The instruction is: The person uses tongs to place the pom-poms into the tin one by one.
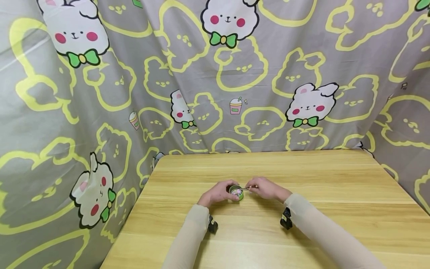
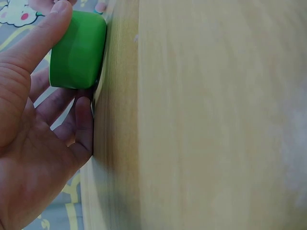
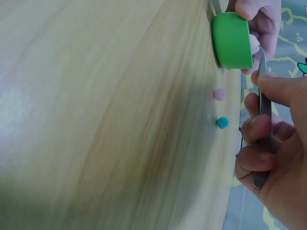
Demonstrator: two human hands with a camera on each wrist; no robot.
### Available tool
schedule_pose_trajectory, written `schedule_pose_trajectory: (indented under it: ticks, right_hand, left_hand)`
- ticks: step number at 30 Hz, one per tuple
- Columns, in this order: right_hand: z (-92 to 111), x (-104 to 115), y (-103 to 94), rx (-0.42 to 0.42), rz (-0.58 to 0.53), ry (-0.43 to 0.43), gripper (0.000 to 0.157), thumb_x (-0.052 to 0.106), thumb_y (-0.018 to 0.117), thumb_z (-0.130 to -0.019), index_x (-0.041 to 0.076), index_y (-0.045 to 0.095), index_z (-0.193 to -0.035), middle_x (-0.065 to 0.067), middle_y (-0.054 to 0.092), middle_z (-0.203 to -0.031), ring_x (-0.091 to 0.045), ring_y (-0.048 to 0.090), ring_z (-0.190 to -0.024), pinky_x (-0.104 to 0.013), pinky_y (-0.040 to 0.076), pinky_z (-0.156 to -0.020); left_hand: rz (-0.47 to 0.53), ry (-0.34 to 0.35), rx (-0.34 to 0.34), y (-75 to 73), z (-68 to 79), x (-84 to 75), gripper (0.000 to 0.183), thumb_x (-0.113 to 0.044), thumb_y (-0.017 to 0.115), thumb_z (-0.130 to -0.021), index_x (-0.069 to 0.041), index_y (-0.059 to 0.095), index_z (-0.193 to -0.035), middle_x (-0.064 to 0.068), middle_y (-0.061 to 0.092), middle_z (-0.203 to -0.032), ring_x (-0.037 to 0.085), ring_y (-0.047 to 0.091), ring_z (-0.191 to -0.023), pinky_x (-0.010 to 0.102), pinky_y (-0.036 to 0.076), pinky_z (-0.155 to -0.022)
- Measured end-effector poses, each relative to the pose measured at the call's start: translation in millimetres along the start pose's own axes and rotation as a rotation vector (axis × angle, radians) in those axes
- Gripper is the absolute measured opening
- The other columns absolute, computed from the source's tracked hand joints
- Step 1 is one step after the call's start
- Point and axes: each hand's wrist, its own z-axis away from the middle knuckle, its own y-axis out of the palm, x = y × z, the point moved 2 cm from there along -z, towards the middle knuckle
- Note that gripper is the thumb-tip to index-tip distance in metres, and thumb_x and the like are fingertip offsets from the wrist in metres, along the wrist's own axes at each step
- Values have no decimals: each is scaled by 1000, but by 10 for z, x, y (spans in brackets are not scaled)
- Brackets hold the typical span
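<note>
A small green bowl [image 3: 232,43] stands on the table with several pastel balls [image 1: 237,192] inside. My left hand [image 1: 221,191] grips its side, the thumb along the near wall in the left wrist view and the fingers around the far side. In my right hand [image 1: 267,188] I hold metal tweezers [image 3: 265,103], pinched between thumb and fingers. Their tips reach over the bowl's rim and meet a pale pink ball [image 3: 254,44] at the opening. Whether the tips clasp that ball, I cannot tell.
On the wooden table [image 1: 242,246], a loose pink ball [image 3: 220,94] and a teal ball [image 3: 222,122] lie beside the bowl, near the right hand. A patterned curtain [image 1: 235,74] hangs behind the table and along its sides.
</note>
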Motion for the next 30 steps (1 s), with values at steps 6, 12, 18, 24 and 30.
schedule_pose_trajectory:
  ticks: [6,12,18,24,30]
  right_hand:
    - [35,-12,3,2,2,7,16,10,58,-94,9,69,-105,0,64,-97,-17,59,-90,-38,47,-79]
    - [58,-50,2,-7,3,30,17,13,58,-94,10,69,-107,-1,65,-102,-20,60,-95,-41,47,-83]
    - [84,-69,-3,-4,-14,54,17,16,59,-94,10,69,-107,2,65,-100,-17,59,-91,-38,47,-80]
    - [111,-65,-22,-6,-29,89,18,19,58,-95,12,69,-108,4,64,-99,-13,56,-86,-34,45,-74]
    - [145,-90,-53,-18,-44,113,19,15,56,-95,10,68,-110,0,65,-103,-13,57,-88,-34,46,-75]
  left_hand:
    - [-2,6,-1,9,9,-12,50,-29,79,-78,-19,58,-123,-7,60,-110,10,54,-100,29,42,-89]
    - [4,-5,-1,-7,20,-33,49,-29,79,-79,-19,58,-123,-8,60,-109,9,54,-100,29,41,-89]
    - [11,0,3,-2,13,-17,49,-28,78,-79,-18,58,-122,-8,60,-108,10,54,-99,29,42,-89]
    - [14,-3,0,1,11,-10,49,-28,78,-79,-18,58,-122,-8,60,-108,10,54,-99,29,42,-88]
    - [31,3,-1,-3,13,-15,48,-27,78,-79,-18,58,-123,-7,60,-109,10,54,-100,29,42,-88]
